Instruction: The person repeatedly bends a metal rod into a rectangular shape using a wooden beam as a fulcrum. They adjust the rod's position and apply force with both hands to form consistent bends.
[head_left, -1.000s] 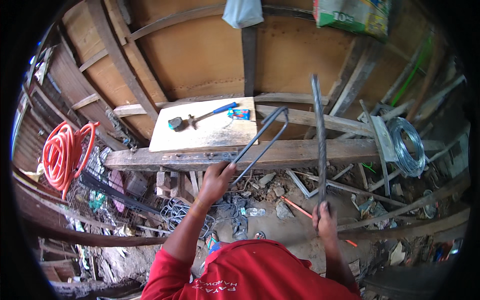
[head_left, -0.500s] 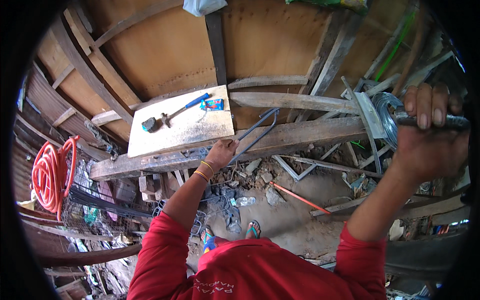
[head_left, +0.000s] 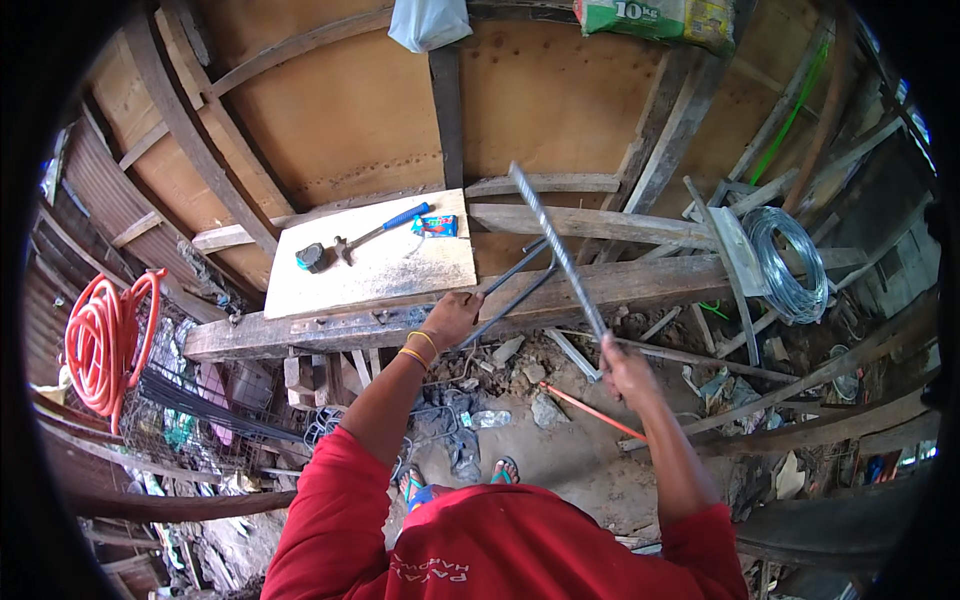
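Observation:
My left hand [head_left: 452, 318] is closed on a bent dark metal rod [head_left: 515, 304], pressing it against the thick wooden beam [head_left: 655, 287]. The rod's looped end points away to the right. In my right hand [head_left: 628, 372], a ribbed steel bar [head_left: 560, 250] is gripped by its near end and slants up to the left, above the rod. Whether the bar touches the rod cannot be told. Beyond my left hand, a pale board [head_left: 370, 285] carries a blue-handled hammer [head_left: 385, 228], a tape measure [head_left: 312, 258] and a small blue-and-red packet [head_left: 436, 226].
A coil of wire [head_left: 785, 265] hangs at the right end of the beam. At far left is a coiled orange hose [head_left: 105, 340]. Rubble, a plastic bottle [head_left: 490, 419] and an orange rod [head_left: 590, 408] lie on the ground. A plywood wall [head_left: 545, 100] stands behind.
My right hand has swung down and left from the upper right, bringing the ribbed bar to the middle. My left hand stays on the rod. The view has shifted slightly.

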